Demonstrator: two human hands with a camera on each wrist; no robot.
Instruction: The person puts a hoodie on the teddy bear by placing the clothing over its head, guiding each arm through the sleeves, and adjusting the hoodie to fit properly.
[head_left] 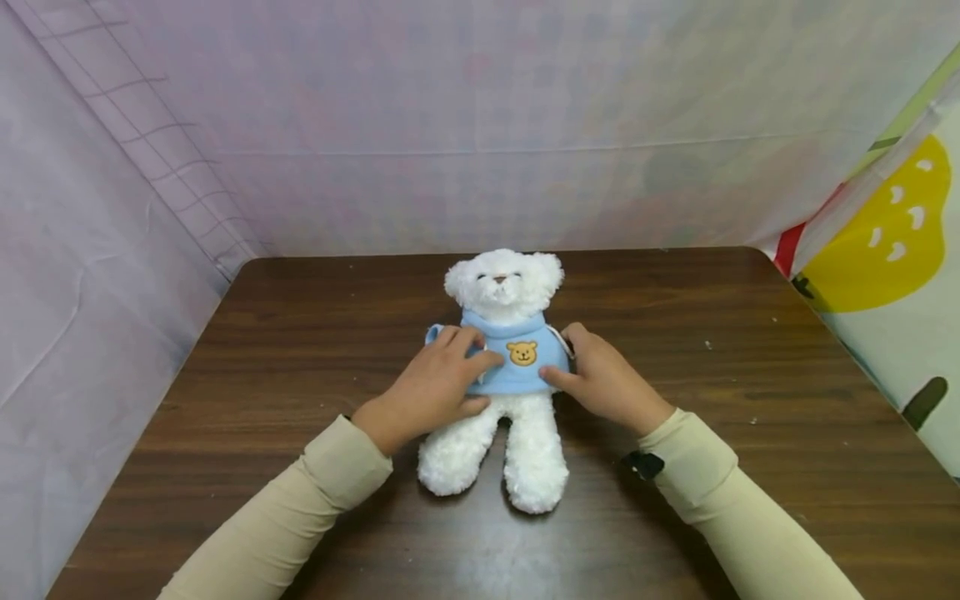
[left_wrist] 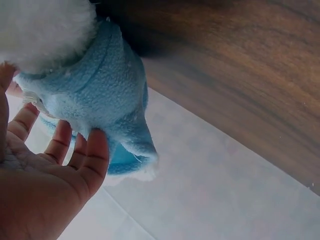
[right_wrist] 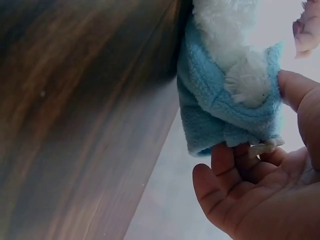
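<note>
Head: the plush bear (head_left: 521, 407) is placed lower-centre frame on the tabletop (head_left: 300, 333); its shirt (head_left: 517, 379) is apparently being adjusted. Left wrist: shirt is touched by the relaxed left hand (left_wrist: 50, 185). Right wrist: shirt is gripped by the right hand (right_wrist: 265, 192); balanced handling seems required next.

Dark wood-grain table (head_left: 300, 333), glare (head_left: 510, 562) on near part | pale creased cloth (head_left: 480, 125) behind | yellow print (head_left: 885, 242) at right

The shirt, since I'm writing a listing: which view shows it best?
The head view, facing the shirt's front and its bear picture. Both wrist views show parts close up, without that picture.
</note>
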